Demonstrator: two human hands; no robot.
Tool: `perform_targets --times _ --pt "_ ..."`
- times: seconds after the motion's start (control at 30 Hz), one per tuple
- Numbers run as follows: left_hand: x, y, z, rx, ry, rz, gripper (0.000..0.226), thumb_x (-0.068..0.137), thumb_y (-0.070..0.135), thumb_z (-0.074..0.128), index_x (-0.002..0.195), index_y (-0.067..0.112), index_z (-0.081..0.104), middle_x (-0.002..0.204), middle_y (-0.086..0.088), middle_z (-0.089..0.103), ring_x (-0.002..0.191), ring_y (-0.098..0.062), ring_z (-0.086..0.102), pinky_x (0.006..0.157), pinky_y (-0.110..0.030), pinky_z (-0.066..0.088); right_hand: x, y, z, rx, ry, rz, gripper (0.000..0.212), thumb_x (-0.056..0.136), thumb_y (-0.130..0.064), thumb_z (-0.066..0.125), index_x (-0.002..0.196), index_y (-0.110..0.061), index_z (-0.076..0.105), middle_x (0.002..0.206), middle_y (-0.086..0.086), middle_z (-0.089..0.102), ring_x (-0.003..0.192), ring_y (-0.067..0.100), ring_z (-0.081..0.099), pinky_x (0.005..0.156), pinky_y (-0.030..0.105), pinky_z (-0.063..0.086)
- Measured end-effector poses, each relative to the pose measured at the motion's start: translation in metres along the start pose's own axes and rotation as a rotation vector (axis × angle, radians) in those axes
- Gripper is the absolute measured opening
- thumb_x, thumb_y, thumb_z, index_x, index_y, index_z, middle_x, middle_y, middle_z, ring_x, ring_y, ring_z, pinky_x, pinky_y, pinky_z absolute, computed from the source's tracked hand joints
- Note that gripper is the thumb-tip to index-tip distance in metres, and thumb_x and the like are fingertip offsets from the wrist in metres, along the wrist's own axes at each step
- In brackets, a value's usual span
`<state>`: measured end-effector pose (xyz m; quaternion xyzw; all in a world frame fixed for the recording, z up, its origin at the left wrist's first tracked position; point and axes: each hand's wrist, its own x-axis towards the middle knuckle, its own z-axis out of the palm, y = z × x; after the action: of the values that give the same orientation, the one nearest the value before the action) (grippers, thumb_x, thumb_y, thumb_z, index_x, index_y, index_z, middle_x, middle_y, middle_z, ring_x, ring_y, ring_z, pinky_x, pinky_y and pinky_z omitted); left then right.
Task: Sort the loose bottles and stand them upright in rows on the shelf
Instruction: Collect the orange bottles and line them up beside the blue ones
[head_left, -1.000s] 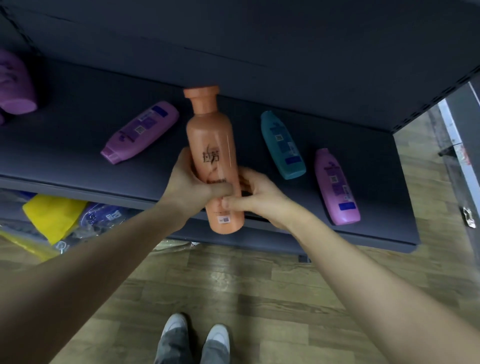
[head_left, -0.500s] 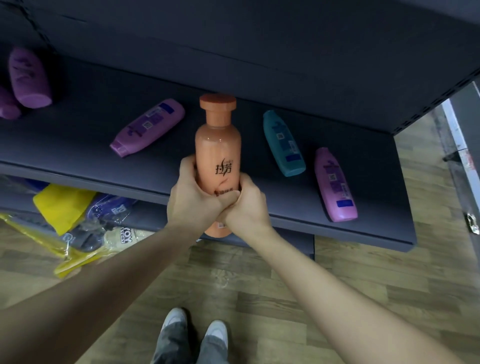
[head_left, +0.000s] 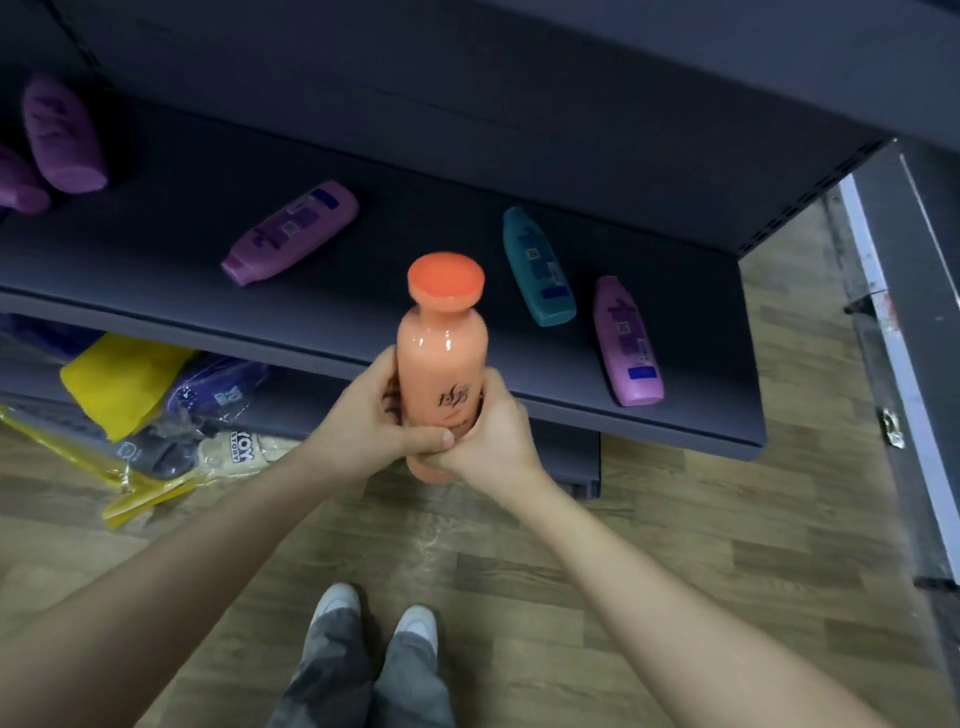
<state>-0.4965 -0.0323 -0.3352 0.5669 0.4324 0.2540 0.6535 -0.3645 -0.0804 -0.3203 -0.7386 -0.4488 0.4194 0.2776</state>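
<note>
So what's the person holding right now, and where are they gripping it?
An orange bottle, held upright in both hands. The left hand and right hand wrap around its lower half, leaving the top free.

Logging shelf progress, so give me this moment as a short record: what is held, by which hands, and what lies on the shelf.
held: orange bottle, upright, cap up
left hand: grips orange bottle
right hand: grips orange bottle
lying on shelf: left purple bottle, teal bottle, right purple bottle
far left: two purple bottles, pose unclear
</note>
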Motion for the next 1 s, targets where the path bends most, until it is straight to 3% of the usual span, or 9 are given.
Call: perform_targets --times 0.3,0.5,0.63,0.87,1.0 --pt "-0.038 0.044 0.005 0.058 -0.011 0.052 0.072 0.039 0.036 0.078 0.105 0.038 0.049 0.096 0.015 0.067 0.094 -0.001 0.065 0.077 -0.017 0.052 -0.042 -0.035 -0.024 -0.132 -0.028 -0.045 0.064 0.060 -0.027 0.082 0.110 -0.020 0.043 0.107 -0.005 0.059 0.100 0.016 0.057 0.081 0.034 0.052" --pt "-0.057 0.076 0.008 0.086 0.008 0.101 0.067 0.050 0.018 0.080 0.105 0.041 0.049 0.093 0.021 0.067 0.095 0.001 0.064 0.078 -0.019 0.050 -0.064 -0.065 -0.042 -0.179 -0.004 -0.097 0.060 0.060 -0.026 0.080 0.106 -0.020 0.043 0.105 -0.005 0.059 0.098 0.015 0.057 0.081 0.036 0.053" --pt "-0.073 0.097 0.005 0.108 -0.005 0.127 0.071 0.043 0.035 0.078 0.107 0.043 0.048 0.097 0.024 0.067 0.097 -0.001 0.064 0.078 -0.017 0.051 -0.079 -0.078 -0.047 -0.191 0.005 -0.117 0.060 0.059 -0.026 0.080 0.107 -0.020 0.044 0.105 -0.005 0.059 0.097 0.015 0.057 0.080 0.035 0.053" --pt "-0.101 0.131 -0.009 0.209 0.035 0.195 0.070 0.042 0.039 0.078 0.105 0.043 0.050 0.097 0.021 0.068 0.095 -0.002 0.065 0.080 -0.022 0.051 -0.105 -0.110 -0.052 -0.196 0.003 -0.185 0.053 0.058 -0.027 0.077 0.099 -0.027 0.043 0.093 -0.015 0.053 0.094 0.012 0.057 0.077 0.031 0.052" --pt "-0.118 0.161 -0.017 0.277 0.073 0.278 0.068 0.040 0.044 0.075 0.102 0.043 0.049 0.094 0.034 0.064 0.090 0.007 0.062 0.074 -0.010 0.048 -0.118 -0.139 -0.062 -0.223 0.003 -0.269 0.053 0.060 -0.025 0.077 0.098 -0.029 0.041 0.091 -0.017 0.051 0.094 0.014 0.058 0.079 0.034 0.052"
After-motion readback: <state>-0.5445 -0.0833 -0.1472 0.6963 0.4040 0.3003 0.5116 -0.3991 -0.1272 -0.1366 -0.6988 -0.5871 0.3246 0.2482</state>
